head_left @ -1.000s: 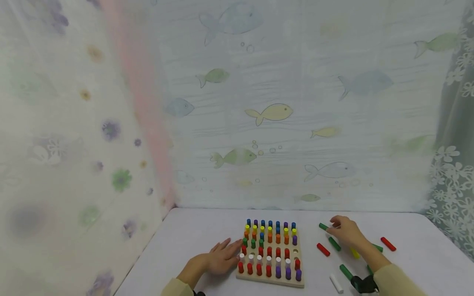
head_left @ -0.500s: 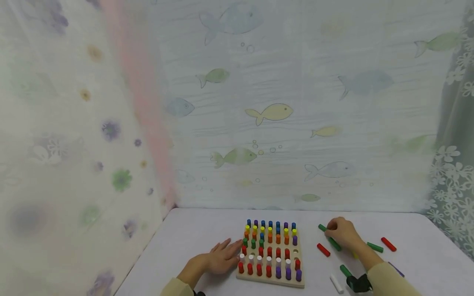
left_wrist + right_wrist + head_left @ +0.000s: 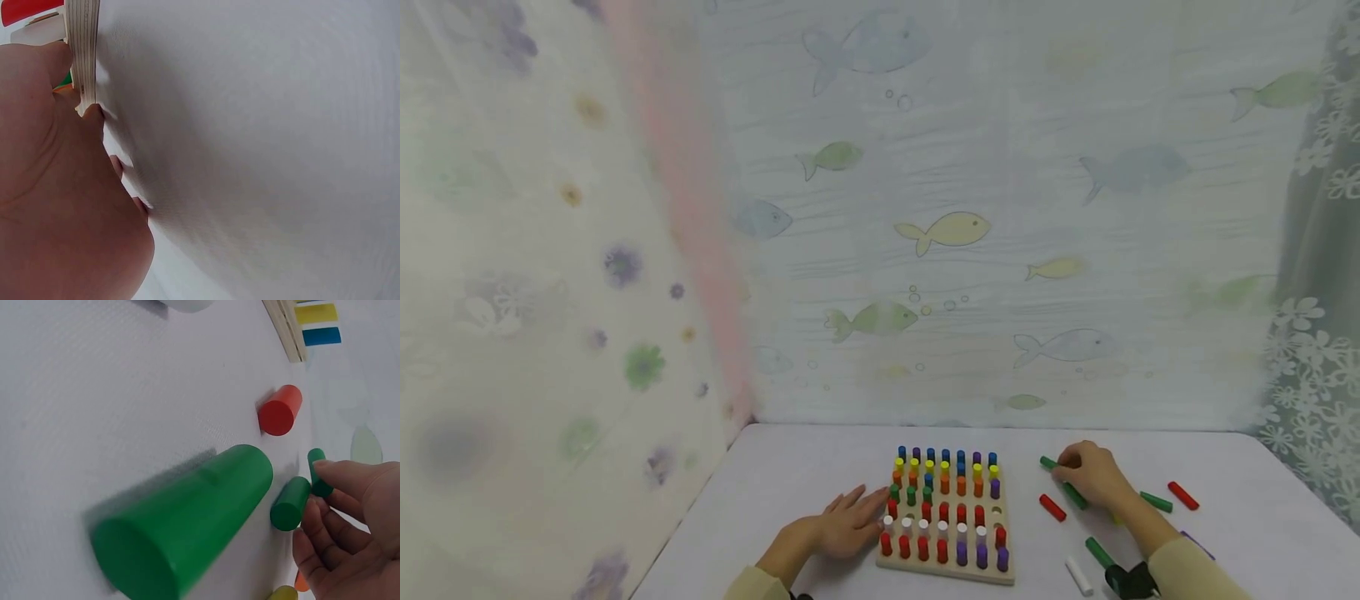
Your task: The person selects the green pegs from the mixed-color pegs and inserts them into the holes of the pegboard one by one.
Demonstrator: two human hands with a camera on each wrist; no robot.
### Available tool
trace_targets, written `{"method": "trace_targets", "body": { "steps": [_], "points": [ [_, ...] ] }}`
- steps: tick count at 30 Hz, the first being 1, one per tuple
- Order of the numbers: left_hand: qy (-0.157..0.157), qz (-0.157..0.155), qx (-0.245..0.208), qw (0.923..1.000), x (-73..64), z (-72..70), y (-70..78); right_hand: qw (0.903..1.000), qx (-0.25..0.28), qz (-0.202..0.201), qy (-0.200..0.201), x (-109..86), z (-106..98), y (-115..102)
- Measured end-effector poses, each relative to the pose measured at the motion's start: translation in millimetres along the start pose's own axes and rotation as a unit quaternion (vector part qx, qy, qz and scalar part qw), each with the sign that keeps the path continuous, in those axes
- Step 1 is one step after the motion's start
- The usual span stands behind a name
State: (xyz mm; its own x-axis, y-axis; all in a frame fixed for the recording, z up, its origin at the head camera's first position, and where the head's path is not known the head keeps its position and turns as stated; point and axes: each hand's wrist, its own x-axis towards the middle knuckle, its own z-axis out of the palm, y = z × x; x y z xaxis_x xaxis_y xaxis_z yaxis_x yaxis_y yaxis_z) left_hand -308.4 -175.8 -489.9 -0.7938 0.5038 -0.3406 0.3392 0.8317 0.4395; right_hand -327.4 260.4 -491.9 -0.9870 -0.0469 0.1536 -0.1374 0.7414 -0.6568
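A wooden peg board (image 3: 943, 572) carries rows of upright coloured pegs, with a few bare holes toward its right side. Against its left edge lies my left hand (image 3: 847, 528), fingers straight and spread on the table; in the left wrist view its thumb touches the board's side (image 3: 82, 47). Right of the board, my right hand (image 3: 1093, 475) pinches a green peg (image 3: 319, 475) between thumb and finger. Just beside those fingertips lies another green peg (image 3: 291, 503), and a red peg (image 3: 1052, 507) lies to their left.
Loose pegs lie scattered on the white table (image 3: 808, 450): a white one (image 3: 1078, 576), a green one (image 3: 1099, 552) by the wrist camera (image 3: 1131, 581), another green one (image 3: 1156, 502), a red one (image 3: 1183, 495) and a purple one (image 3: 1197, 545). A fish-printed curtain (image 3: 955, 375) hangs behind.
My right hand has closed in on the far green peg, its thumb and finger coming together on it. The left hand and the board have stayed in place.
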Motion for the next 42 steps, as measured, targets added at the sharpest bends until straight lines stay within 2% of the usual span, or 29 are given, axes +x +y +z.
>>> {"method": "trace_targets", "body": {
  "steps": [6, 9, 13, 16, 21, 27, 30, 36, 42],
  "points": [
    [0.008, 0.004, -0.004, 1.0, 4.2, 4.0, -5.9, 0.9999, 0.016, -0.003, -0.003, -3.3, -3.1, -3.3],
    [0.002, 0.006, -0.004, 1.0, 6.1, 6.4, -9.8, 0.9996, 0.027, -0.001, -0.011, -4.5, -4.1, -6.3],
    [0.003, 0.007, -0.003, 1.0, 5.9, 6.1, -8.3, 0.9992, 0.036, -0.015, -0.014, -6.2, -5.7, -12.5],
    [0.016, 0.005, -0.002, 0.9999, 7.7, 7.3, -10.0, 0.9986, 0.043, -0.026, -0.018, -7.7, -7.0, -19.2],
    [0.018, -0.004, -0.008, 0.9998, 7.3, 8.0, -11.2, 0.9974, 0.06, -0.02, -0.033, -13.2, -7.7, -30.8],
    [0.017, -0.002, -0.004, 0.9998, 8.4, 7.3, -10.3, 0.9955, 0.072, -0.051, -0.033, -16.8, -7.9, -35.8],
    [0.021, 0.004, -0.004, 0.9998, 11.1, 9.5, -14.4, 0.9943, 0.08, -0.06, -0.036, -18.5, -6.7, -39.2],
    [0.015, 0.005, -0.009, 0.9998, 12.3, 12.2, -17.9, 0.9932, 0.097, -0.041, -0.05, -25.1, -2.0, -53.1],
    [0.018, 0.006, -0.005, 0.9998, 12.0, 14.0, -19.0, 0.9895, 0.114, -0.064, -0.062, -28.1, 3.8, -65.7]
  ]
}}
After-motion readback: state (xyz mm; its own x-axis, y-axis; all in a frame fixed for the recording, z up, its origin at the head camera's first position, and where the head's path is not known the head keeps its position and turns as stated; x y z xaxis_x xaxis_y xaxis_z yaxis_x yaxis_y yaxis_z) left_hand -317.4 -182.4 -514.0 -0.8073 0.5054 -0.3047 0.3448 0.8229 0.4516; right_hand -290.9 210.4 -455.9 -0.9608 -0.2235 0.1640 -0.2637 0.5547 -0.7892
